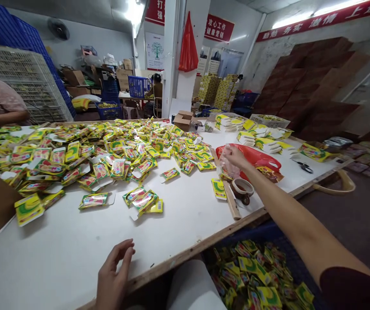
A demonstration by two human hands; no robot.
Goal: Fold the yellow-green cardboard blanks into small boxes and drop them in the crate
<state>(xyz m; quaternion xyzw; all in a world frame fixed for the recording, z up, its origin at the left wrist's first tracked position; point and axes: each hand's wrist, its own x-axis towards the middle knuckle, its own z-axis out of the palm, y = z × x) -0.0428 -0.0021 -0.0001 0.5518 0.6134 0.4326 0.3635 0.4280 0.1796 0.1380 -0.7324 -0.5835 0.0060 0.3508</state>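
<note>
My right hand (235,156) reaches out to the right side of the table, its fingers closed on a clear plastic bag (230,168). Close by it lie a red plastic bag (262,158), a round brown cup-like thing (243,187), a wooden strip (232,201) and a yellow-green small box (218,188). Over the near table edge hovers my left hand (115,269), fingers loosely bent, thumb apart, holding nothing. Beyond it on the white table (178,228) are a few small printed boxes (143,200) with open flaps.
A large heap of small yellow boxes (101,159) spreads over the table's left and back. Flattened cartons in stacks (262,140) and black scissors (304,167) lie to the right. Below the edge stands a blue crate full of boxes (252,271). Another person's arm (2,118) shows at far left.
</note>
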